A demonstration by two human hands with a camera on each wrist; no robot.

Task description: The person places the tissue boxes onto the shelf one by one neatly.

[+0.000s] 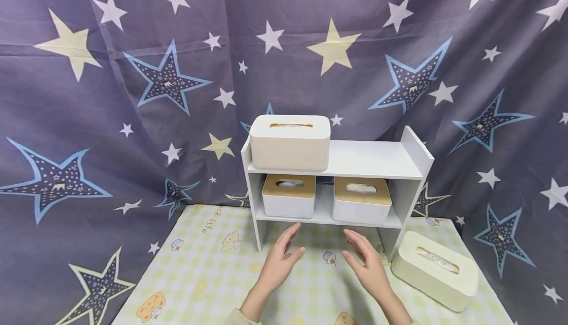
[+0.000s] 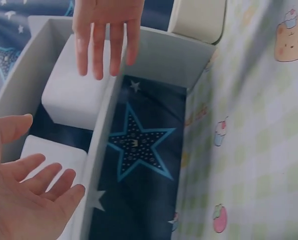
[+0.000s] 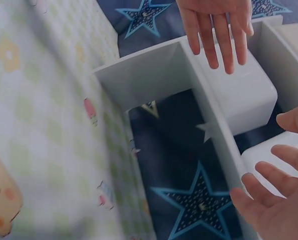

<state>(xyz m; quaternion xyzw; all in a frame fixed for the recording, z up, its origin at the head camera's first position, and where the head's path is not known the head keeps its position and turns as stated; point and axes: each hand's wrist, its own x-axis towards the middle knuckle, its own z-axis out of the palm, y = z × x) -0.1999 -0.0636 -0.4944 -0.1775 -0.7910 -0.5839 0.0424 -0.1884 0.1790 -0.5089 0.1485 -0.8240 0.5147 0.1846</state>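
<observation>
In the head view my left hand (image 1: 278, 261) and right hand (image 1: 367, 266) hover in front of a white two-tier shelf (image 1: 377, 160), palms facing each other, fingers loosely extended, holding nothing. Two white tissue boxes with wooden lids stand on the shelf's lower board: a left one (image 1: 288, 204) and a right one (image 1: 364, 206). On the top board, at the left, sits a larger cream tissue box (image 1: 290, 150). Another pale tissue box (image 1: 432, 278) lies on the table right of the shelf. Both wrist views show the spread fingers apart from the boxes.
A green-and-white checked cloth with cartoon prints covers the table (image 1: 199, 266). Behind it hangs a dark curtain (image 1: 284, 83) patterned with stars. The shelf's raised side panel (image 1: 417, 152) stands at the right end of the top board.
</observation>
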